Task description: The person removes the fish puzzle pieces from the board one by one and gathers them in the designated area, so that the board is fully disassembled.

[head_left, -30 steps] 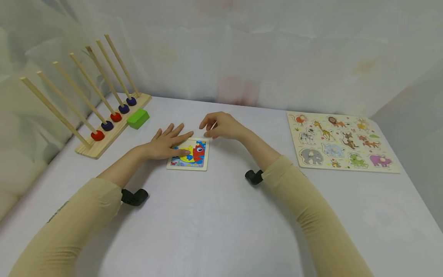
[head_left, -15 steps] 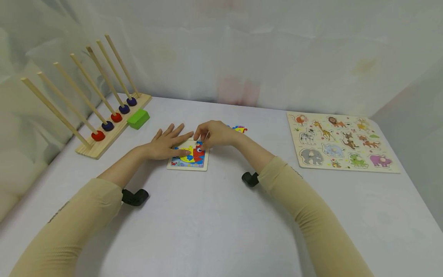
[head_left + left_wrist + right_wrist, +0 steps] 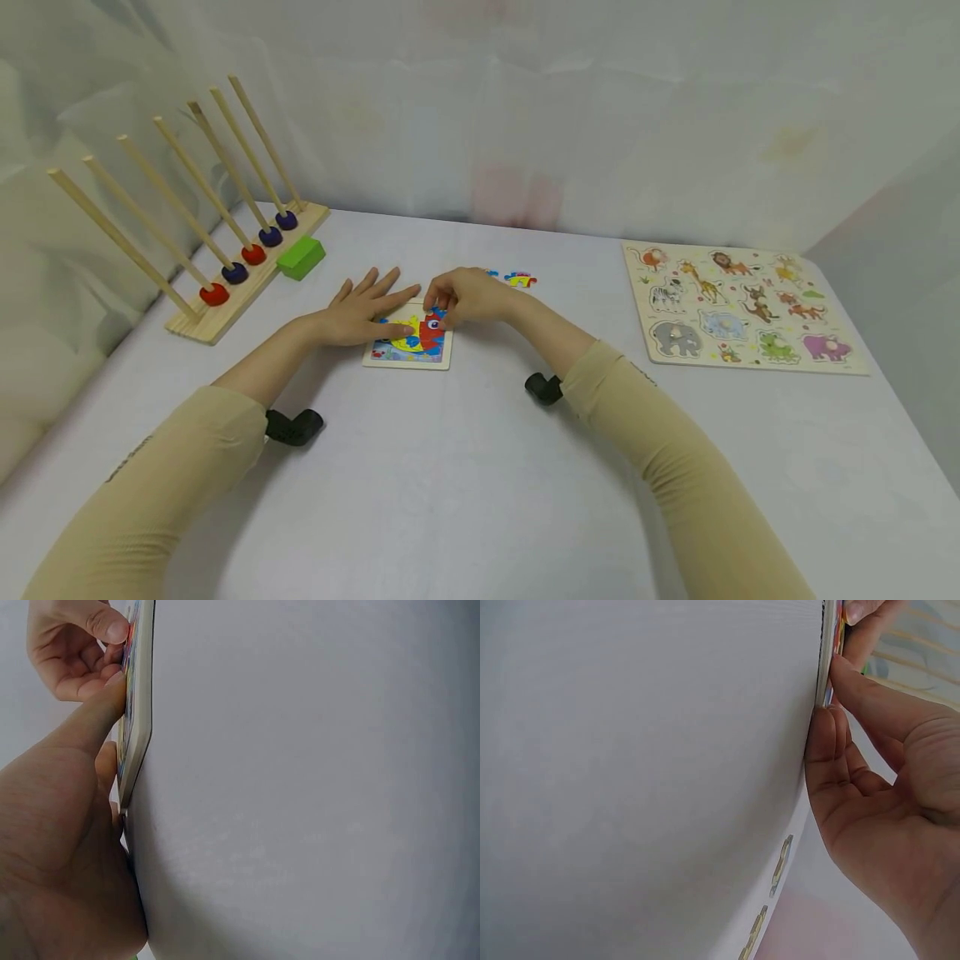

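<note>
A small square fish jigsaw puzzle (image 3: 405,364) in a pale wooden frame lies on the white table. My left hand (image 3: 352,317) rests with spread fingers over its left side, the thumb on the picture. At the upper right corner, my right hand (image 3: 468,296) has thumb and curled fingers together on a puzzle piece, mostly hidden by the fingers. In the right wrist view, the right thumb (image 3: 870,694) touches the face of the puzzle (image 3: 825,667) and the other fingers bend at its edge. Behind the right hand lie two loose puzzle pieces (image 3: 520,279).
At the left stands a wooden rack (image 3: 247,275) with upright pegs and red and blue rings. A green block (image 3: 301,258) lies against it. A wooden animal peg puzzle board (image 3: 742,308) lies at the right. White cloth (image 3: 600,125) hangs behind the table.
My right hand has come down and slightly left onto the puzzle's upper right corner. Loose pieces behind it have come into sight. The left hand has stayed in place.
</note>
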`<state>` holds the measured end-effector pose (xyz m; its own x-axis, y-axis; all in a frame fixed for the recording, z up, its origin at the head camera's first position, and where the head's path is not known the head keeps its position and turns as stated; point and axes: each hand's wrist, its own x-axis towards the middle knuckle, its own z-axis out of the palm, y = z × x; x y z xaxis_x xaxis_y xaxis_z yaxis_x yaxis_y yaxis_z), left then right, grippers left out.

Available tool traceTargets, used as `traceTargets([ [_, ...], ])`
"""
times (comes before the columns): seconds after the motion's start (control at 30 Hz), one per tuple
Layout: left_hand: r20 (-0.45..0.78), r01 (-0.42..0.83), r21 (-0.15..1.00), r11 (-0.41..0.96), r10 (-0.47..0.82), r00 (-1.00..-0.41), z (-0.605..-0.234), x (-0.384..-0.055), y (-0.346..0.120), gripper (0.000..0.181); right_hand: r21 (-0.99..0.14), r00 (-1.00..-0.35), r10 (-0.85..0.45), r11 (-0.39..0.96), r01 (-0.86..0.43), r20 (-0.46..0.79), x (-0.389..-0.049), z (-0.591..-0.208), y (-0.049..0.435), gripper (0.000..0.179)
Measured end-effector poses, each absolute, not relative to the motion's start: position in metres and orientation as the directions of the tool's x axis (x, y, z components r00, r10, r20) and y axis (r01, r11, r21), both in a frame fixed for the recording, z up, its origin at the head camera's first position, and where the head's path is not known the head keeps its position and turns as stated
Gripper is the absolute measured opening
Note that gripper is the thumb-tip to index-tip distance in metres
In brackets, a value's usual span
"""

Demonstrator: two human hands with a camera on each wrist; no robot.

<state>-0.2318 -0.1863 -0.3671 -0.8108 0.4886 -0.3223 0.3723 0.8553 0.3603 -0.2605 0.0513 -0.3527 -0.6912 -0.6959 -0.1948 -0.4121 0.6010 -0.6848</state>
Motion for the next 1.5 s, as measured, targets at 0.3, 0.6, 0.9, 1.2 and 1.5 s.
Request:
traceTargets([
  [0.3, -0.310, 0.374, 0.374, 0.849, 0.494, -0.812, -0.3675, -0.2311, -0.1867, 0.080, -0.655, -0.683, -0.703, 0.613, -0.441, -0.198, -0.2584, -0.3517, 0.0511, 0.020],
  [0.6, -0.315, 0.375, 0.356, 0.856, 0.488, -0.814, -0.3671, -0.2311, -0.1852, 0.074, -0.648, -0.688, -0.698, 0.621, -0.441, -0.200, -0.2566, -0.3504, 0.0498, 0.021],
  [0.9, -0.316, 0.377, 0.344, 0.860, 0.485, -0.816, -0.3688, -0.2322, -0.1859, 0.073, -0.645, -0.696, -0.694, 0.620, -0.447, -0.184, -0.2545, -0.3480, 0.0497, 0.020],
  [1.2, -0.319, 0.375, 0.350, 0.858, 0.485, -0.814, -0.3684, -0.2325, -0.1862, 0.073, -0.661, -0.704, -0.692, 0.605, -0.444, -0.160, -0.2556, -0.3495, 0.0492, 0.029],
  [1.5, -0.322, 0.370, 0.360, 0.857, 0.486, -0.813, -0.3670, -0.2324, -0.1854, 0.074, -0.634, -0.728, -0.674, 0.618, -0.465, -0.123, -0.2552, -0.3486, 0.0484, 0.040],
])
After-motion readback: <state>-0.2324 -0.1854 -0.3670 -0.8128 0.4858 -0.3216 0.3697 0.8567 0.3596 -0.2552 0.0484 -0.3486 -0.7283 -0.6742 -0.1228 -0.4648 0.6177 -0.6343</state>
